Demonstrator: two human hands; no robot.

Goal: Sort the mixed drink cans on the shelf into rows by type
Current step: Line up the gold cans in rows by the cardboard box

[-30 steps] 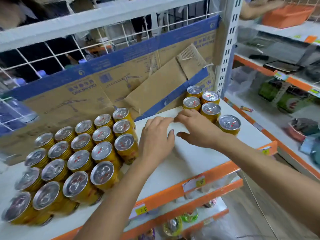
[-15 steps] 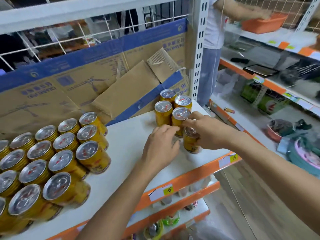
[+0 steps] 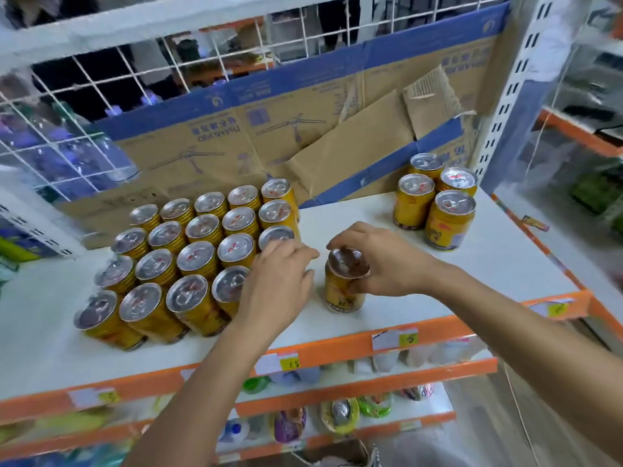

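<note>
the can (image 3: 344, 296) you are moving stands upright in the middle of the shelf (image 3: 499, 264), toward its near edge, just right of the big block of cans (image 3: 199, 257). your right hand (image 3: 387, 264) grasps it from above, fingertips curled around the top rim only; i cannot tell if its base touches the shelf. your left hand (image 3: 276, 288) holds nothing, fingers relaxed and lying on the right side of the block, in the place where the can should go.

the grip is high and light, so if you drag the can and its base catches, it may tip over. if you push it hard into the block, the close-packed cans can shift and the rows lose their line. the left hand may also get pinched between can and block if it does not leave.

half a second ago the can was on the near side of the group at the far right, and both hands were there. now only four cans (image 3: 435, 200) remain in that group, well apart from the can, and both hands are beside the block.
</note>
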